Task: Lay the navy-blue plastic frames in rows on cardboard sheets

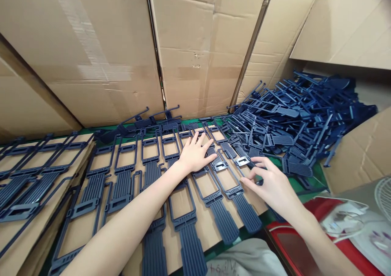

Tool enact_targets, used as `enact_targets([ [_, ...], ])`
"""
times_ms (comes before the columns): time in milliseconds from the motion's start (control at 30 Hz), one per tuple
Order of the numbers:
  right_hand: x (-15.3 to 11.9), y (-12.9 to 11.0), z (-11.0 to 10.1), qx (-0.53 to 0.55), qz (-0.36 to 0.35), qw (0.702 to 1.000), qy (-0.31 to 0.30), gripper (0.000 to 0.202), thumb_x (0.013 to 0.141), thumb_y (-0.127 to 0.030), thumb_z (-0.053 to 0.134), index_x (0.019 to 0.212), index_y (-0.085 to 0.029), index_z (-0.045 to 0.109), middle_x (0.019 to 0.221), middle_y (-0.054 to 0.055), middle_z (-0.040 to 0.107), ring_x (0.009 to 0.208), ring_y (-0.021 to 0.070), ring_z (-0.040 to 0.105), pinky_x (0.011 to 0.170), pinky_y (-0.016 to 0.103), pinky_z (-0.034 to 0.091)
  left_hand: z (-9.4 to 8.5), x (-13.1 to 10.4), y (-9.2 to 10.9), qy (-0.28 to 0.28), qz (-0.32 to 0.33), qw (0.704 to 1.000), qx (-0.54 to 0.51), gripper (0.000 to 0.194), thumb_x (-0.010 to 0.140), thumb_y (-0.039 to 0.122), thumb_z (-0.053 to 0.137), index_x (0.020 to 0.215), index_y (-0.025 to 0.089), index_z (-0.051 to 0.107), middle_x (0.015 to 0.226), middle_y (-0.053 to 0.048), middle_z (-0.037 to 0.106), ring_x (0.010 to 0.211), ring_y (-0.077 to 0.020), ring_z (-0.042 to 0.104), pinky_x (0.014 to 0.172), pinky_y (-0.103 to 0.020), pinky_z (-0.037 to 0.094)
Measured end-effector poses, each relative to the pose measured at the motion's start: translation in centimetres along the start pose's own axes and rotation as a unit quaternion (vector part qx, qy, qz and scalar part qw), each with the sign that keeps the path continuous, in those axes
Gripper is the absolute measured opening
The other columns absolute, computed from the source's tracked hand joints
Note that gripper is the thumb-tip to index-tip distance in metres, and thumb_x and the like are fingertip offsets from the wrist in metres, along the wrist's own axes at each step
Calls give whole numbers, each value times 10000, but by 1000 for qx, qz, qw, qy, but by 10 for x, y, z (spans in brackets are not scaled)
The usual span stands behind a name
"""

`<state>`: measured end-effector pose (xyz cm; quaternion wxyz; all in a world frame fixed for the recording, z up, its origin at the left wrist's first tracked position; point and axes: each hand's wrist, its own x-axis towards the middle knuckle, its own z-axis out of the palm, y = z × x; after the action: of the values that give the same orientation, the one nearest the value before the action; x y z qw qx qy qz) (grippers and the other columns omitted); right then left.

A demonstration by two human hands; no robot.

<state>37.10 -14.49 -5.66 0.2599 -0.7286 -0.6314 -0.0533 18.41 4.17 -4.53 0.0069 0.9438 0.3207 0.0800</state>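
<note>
Dark blue plastic frames with ribbed, rounded ends lie in overlapping rows on a cardboard sheet (200, 237). My left hand (195, 156) rests palm down across the upper frames, fingers spread, pressing on or touching them. At the right end of the row is a ribbed plastic frame (247, 213), lying flat. My right hand (269, 180) is at this frame's right side, with thumb and index fingertip close together at its side bar and the other fingers curved near its shiny slotted crosspiece (242, 161). The exact contact of those fingertips is partly hidden.
A heap of loose blue plastic parts (293, 117) is piled at the right rear. Cardboard boxes (195, 44) wall off the back. Another stack of cardboard with frames (27, 186) stands at left. A red item (293, 243) and part of a white fan (383, 196) are at lower right.
</note>
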Motion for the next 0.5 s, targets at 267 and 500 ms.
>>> enact_targets([
  [267, 10, -12, 2, -55, -9, 998, 12, 122, 805, -343, 650, 746, -238, 663, 1216, 91, 479, 1011, 294, 551, 739, 420, 532, 1, 0, 0, 6, 6, 1000, 4, 649, 912, 633, 327, 1441, 261, 371, 1544, -80, 259, 1436, -333, 122, 1134, -500, 184],
  [500, 15, -10, -5, -88, -11, 996, -7, 187, 776, -332, 684, 647, -222, 606, 1163, 80, 493, 983, 284, 568, 641, 371, 524, 0, 0, 0, -1, 6, 1000, 9, 653, 914, 632, 317, 1444, 253, 369, 1542, -109, 254, 1434, -344, 119, 1121, -524, 198],
])
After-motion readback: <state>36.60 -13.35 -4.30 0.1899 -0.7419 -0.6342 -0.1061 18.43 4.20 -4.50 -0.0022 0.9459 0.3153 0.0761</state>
